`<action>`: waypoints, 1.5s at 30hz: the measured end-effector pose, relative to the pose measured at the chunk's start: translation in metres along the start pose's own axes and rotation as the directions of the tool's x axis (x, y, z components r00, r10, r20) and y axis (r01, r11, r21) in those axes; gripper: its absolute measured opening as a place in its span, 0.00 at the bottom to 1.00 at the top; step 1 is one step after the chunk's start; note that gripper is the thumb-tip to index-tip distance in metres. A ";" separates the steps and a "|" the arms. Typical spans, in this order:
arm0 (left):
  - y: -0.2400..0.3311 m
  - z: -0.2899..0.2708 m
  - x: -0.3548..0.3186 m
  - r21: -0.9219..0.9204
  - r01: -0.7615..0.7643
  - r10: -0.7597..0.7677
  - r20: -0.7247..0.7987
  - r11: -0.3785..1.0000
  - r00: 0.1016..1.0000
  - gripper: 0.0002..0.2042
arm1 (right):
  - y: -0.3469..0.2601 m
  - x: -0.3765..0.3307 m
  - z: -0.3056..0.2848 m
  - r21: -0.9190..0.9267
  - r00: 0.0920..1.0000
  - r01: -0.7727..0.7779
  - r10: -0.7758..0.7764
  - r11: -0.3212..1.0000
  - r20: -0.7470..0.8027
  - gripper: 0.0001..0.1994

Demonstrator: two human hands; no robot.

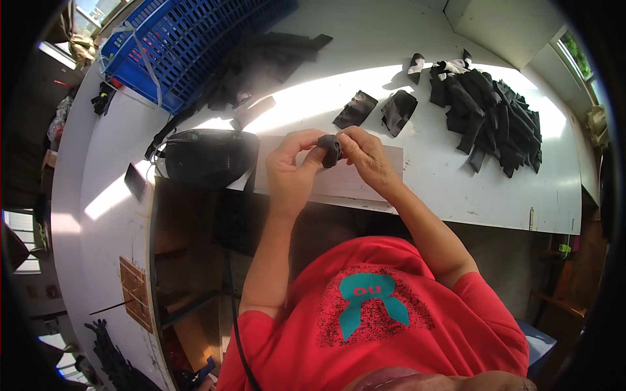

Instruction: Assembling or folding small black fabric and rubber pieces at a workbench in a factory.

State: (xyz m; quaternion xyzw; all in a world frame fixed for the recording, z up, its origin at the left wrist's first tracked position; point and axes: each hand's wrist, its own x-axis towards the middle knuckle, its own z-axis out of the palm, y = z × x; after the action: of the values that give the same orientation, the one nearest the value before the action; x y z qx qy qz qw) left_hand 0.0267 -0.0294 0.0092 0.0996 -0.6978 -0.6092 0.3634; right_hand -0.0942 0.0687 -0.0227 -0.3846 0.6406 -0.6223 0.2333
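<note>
Over the near edge of the white table, both my hands meet at a small dark piece of cloth (331,152) that looks rolled or folded. My left hand (295,159) pinches its left side between thumb and fingers. On the other side, the fingertips of my right hand (366,156) are closed on its upper right edge. A pale flat board (383,165) lies on the table beneath them. Just beyond my hands are two dark cloth pieces, one flat (355,109) and one slightly curled (399,112).
At the right, a heap of dark cloth strips (486,114) covers part of the table (437,195), with a small rolled piece (415,67) beside it. Left of my hands sits a rounded glossy black object (210,158). A blue plastic crate (134,68) stands at the far left, near more dark cloth (274,58).
</note>
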 end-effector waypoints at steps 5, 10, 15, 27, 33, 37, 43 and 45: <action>0.007 0.007 -0.011 -0.356 -0.022 -0.067 -0.238 0.934 0.969 0.05 | -0.049 -0.001 0.000 -0.638 0.892 0.437 -0.394 0.634 0.220 0.17; -0.011 0.006 -0.017 -0.456 0.089 -0.137 -0.074 0.885 0.988 0.06 | 0.007 -0.001 -0.001 -0.673 0.914 0.406 -0.275 0.618 0.298 0.14; -0.012 0.008 0.006 -0.392 0.146 -0.113 0.105 0.908 0.988 0.10 | -0.014 -0.002 0.000 -0.677 0.934 0.350 -0.181 0.648 0.309 0.11; 0.004 0.022 0.003 0.070 0.077 -0.078 0.016 0.995 0.997 0.07 | 0.020 -0.012 0.002 -0.526 0.953 0.286 -0.178 0.801 0.247 0.09; 0.003 0.004 0.000 -0.430 0.015 -0.067 -0.106 0.903 0.992 0.08 | -0.029 -0.002 -0.002 -0.556 0.942 0.310 -0.172 0.771 0.287 0.13; -0.004 -0.013 -0.004 -0.667 0.084 -0.191 -0.089 0.741 0.978 0.06 | -0.012 0.000 0.001 -0.641 0.944 0.313 -0.153 0.701 0.293 0.16; -0.015 -0.006 -0.005 -0.575 0.082 -0.174 -0.106 0.814 0.979 0.06 | 0.003 -0.003 0.008 -0.692 0.944 0.319 -0.157 0.648 0.289 0.13; -0.016 -0.006 -0.005 -0.537 0.079 -0.164 -0.113 0.840 0.980 0.06 | 0.002 -0.005 0.009 -0.693 0.947 0.315 -0.170 0.649 0.271 0.16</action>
State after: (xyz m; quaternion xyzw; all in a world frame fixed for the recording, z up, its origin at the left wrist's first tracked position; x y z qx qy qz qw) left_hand 0.0287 -0.0347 -0.0074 0.0866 -0.4648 -0.7901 0.3902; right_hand -0.0846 0.0667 -0.0261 -0.5826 0.7529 -0.3043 0.0331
